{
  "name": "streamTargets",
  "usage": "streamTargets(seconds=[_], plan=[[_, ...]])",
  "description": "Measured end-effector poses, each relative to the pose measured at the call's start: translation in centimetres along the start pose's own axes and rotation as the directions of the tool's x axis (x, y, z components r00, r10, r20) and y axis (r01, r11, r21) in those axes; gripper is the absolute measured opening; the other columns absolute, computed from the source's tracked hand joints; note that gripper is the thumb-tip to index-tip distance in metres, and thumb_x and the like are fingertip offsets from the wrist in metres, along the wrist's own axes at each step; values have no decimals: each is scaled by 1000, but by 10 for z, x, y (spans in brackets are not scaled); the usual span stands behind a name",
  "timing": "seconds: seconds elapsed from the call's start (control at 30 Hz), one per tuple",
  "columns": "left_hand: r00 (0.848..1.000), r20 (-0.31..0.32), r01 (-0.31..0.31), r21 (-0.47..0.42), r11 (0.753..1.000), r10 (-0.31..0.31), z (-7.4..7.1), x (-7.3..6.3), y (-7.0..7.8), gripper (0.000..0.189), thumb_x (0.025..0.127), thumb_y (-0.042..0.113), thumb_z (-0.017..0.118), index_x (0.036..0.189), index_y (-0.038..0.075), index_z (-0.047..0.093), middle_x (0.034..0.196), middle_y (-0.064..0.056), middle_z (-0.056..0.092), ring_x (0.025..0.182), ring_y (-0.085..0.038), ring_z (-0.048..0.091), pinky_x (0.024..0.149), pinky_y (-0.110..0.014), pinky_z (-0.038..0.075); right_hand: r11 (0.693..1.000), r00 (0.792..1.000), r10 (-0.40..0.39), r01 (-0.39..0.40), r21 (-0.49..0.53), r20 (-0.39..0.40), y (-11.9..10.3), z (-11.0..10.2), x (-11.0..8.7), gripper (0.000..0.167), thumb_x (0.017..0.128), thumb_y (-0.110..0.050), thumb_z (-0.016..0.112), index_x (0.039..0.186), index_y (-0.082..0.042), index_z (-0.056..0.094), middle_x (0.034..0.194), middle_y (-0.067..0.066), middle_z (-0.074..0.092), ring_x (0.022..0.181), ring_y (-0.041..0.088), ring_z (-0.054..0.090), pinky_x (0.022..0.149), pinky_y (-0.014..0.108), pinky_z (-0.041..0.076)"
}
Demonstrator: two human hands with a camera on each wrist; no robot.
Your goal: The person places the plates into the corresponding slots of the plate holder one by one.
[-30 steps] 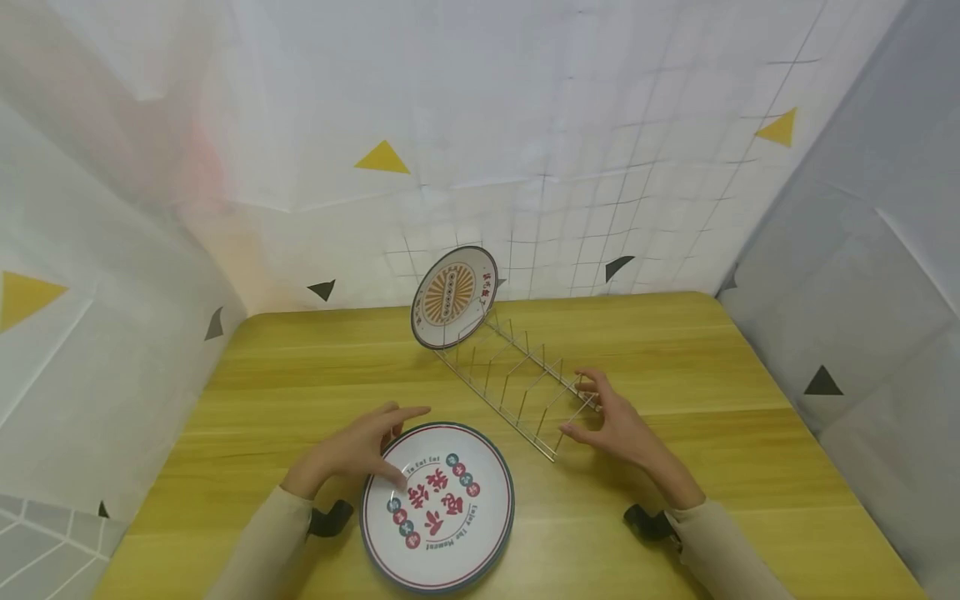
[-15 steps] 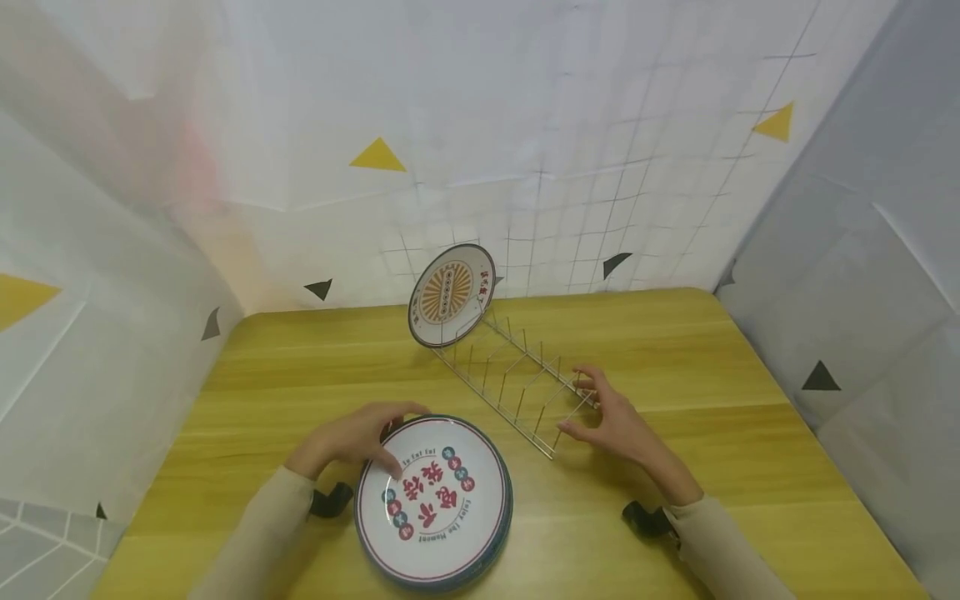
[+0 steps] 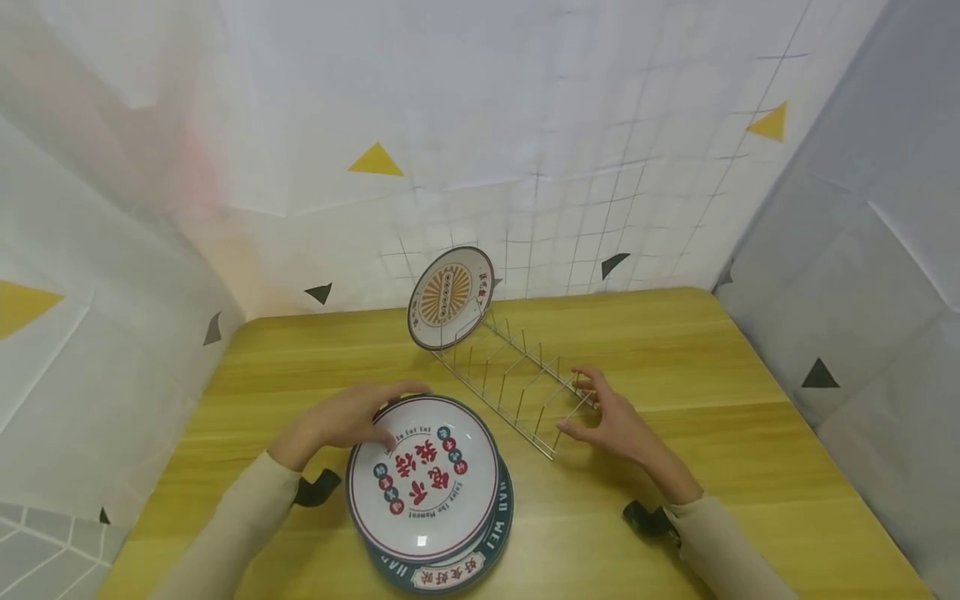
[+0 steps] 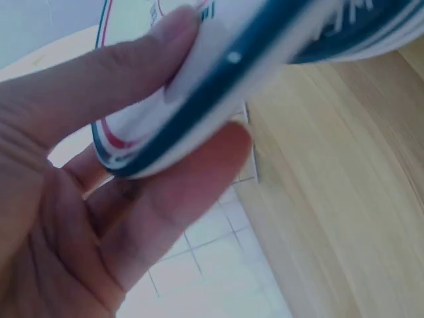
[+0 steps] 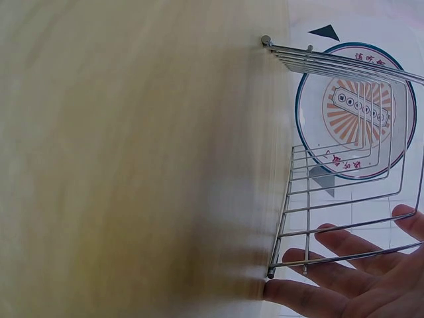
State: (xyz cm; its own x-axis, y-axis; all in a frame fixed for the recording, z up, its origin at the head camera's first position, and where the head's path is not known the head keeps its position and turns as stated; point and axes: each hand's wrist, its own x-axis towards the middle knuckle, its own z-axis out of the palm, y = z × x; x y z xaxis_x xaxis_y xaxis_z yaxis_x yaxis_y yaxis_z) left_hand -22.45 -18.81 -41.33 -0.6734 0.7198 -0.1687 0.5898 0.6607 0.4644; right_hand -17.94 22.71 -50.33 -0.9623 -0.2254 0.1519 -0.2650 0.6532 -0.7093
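Note:
My left hand (image 3: 341,421) pinches the left edge of a round white plate (image 3: 427,492) with red writing and a dark rim. In the left wrist view its thumb lies on the plate's face (image 4: 136,122), fingers underneath. A second plate (image 3: 501,529) with a dark lettered rim lies below it on the table, partly covered. My right hand (image 3: 618,429) holds the near end of a wire plate rack (image 3: 495,407), thumb and fingers spread across its end wires. At the rack's far end leans an upright plate (image 3: 450,300) with an orange sunburst.
The wooden table (image 3: 712,433) carries the rack slantwise in its middle. White sheeting (image 3: 300,233) with yellow and dark triangles encloses the back and sides. Dark camera mounts (image 3: 645,521) hang at both wrists.
My left hand has gripped the top plate and raised it, shifting it slightly left and away from me, uncovering the lower plate's lettered rim. The right hand stays on the rack.

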Motion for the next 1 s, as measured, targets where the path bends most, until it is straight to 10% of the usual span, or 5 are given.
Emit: streamTargets(seconds=[0.77, 1.0], plan=[[988, -13, -158, -86, 984, 157, -23, -15, 34, 73, 84, 7, 75, 148, 22, 43, 135, 4, 58, 111, -11, 57, 96, -31, 52, 1000, 1000, -7, 7, 2, 1, 1, -1, 0, 85, 81, -43, 78, 147, -23, 28, 137, 27, 52, 116, 48, 55, 92, 64, 46], [977, -68, -208, -125, 970, 201, -33, -18, 37, 63, 89, 1, 68, 145, 18, 47, 121, 1, 64, 75, -7, 53, 64, -21, 50, 1000, 1000, -6, 6, 1, 5, 0, 0, 0, 85, 81, -43, 78, 147, -23, 28, 137, 26, 52, 117, 48, 55, 93, 64, 45]])
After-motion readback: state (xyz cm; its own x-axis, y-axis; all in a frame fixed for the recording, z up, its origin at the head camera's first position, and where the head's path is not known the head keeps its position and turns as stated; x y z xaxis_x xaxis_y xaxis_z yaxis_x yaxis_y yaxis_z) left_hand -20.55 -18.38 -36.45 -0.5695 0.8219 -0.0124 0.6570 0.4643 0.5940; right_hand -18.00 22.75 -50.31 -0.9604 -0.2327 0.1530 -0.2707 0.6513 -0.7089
